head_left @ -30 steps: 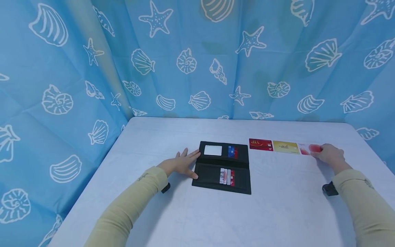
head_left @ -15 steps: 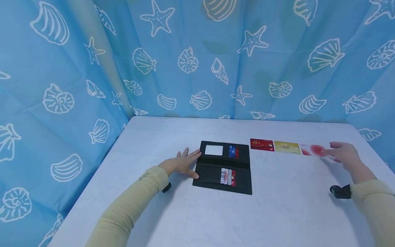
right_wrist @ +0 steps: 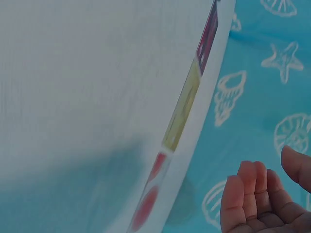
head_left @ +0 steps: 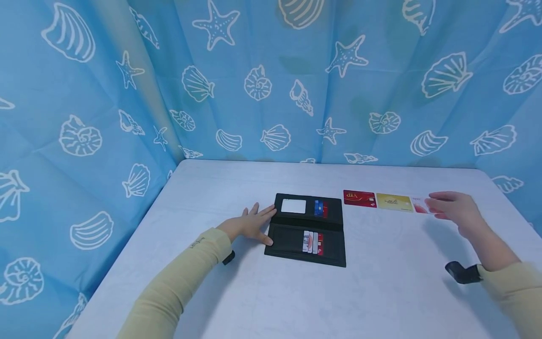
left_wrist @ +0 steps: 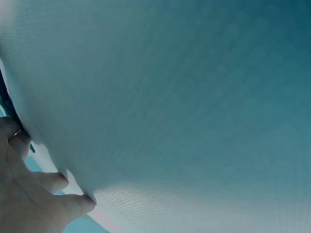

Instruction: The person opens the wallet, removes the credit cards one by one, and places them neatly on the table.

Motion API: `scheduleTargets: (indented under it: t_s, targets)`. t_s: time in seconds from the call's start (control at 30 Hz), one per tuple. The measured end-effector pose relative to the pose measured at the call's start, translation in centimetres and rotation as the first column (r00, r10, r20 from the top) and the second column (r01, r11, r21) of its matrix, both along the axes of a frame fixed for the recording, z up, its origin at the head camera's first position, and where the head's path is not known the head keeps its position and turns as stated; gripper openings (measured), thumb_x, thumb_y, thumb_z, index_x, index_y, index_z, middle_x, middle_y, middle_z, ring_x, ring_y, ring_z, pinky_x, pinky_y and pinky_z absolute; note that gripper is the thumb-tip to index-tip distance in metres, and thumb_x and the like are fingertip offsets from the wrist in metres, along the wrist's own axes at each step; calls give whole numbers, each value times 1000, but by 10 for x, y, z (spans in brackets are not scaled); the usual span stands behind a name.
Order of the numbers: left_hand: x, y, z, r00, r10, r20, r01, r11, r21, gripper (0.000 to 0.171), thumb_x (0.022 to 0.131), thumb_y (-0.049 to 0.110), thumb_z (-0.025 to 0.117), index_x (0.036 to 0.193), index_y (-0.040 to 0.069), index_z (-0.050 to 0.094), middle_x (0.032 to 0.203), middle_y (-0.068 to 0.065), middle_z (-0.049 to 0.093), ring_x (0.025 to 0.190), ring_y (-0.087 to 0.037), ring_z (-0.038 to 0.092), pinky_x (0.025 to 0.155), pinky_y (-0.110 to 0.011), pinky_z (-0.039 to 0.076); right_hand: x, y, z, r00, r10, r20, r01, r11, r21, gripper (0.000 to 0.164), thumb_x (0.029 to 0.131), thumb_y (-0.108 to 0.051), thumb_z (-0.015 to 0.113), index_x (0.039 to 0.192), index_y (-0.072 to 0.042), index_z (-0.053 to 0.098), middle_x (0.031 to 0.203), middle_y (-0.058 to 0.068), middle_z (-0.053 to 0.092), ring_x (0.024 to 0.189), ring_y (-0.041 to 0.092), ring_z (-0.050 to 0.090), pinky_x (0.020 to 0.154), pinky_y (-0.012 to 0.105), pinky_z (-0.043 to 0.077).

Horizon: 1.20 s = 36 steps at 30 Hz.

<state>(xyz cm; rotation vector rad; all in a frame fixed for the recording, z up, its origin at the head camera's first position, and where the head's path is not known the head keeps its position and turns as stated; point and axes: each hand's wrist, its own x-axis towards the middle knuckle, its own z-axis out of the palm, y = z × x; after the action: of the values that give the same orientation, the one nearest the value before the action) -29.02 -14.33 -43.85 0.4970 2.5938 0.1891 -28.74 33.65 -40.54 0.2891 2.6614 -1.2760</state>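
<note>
A black bifold wallet (head_left: 284, 238) lies opened out on the table, cards showing in its slots and a white panel in its upper half. My left hand (head_left: 251, 225) rests spread along its left edge, thumb and fingertips at the border. To the wallet's right, a red VIP card (head_left: 360, 198), a gold card (head_left: 394, 202) and a white card with pink shapes (head_left: 419, 205) lie in a row. Over the pink-and-white card hovers my right hand (head_left: 459, 209), overlapping it in the head view. The right wrist view shows this hand empty, fingers loosely bent, apart from the card.
A white-covered table (head_left: 364, 292) holds everything. Behind it and on the left hangs a blue curtain (head_left: 271, 117) with white shell and starfish prints. A black wrist mount (head_left: 463, 273) juts from the right sleeve, and another mount (head_left: 228, 257) sits below the left wrist.
My right hand has let go of the pink-and-white card, lifted away to the right, then come back left above it. The left hand and wallet have stayed put.
</note>
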Motion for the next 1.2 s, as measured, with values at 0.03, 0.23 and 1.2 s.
scheduleTargets:
  t_s: [0.03,0.23,1.2]
  targets:
    - [0,0,0,1000,0,-1,0,1000,0,99,75,52,67,149,22,9,155,8,-2,140,-31,-10,110,-54,-2,-3,-1,-5,1000,12,-17,-12,1000,15,80,88,-53,48,139,6,28,132,33,35,103,36,51,89,55,43]
    - [0,0,-1,1000,4,-2,-4,1000,0,99,74,52,67,149,22,9,155,8,-2,140,-31,-11,111,-53,-2,-23,-8,-37,997,62,-47,-61,998,15,71,83,-55,56,131,-4,43,117,16,53,83,13,61,58,28,52]
    - [1,-2,1,1000,-23,6,23,1000,6,98,77,51,66,149,21,8,155,7,-4,140,-32,-12,110,-54,-3,31,-139,-7,957,278,-79,-282,958,-46,49,86,-28,64,117,7,52,102,20,63,79,21,65,70,30,54]
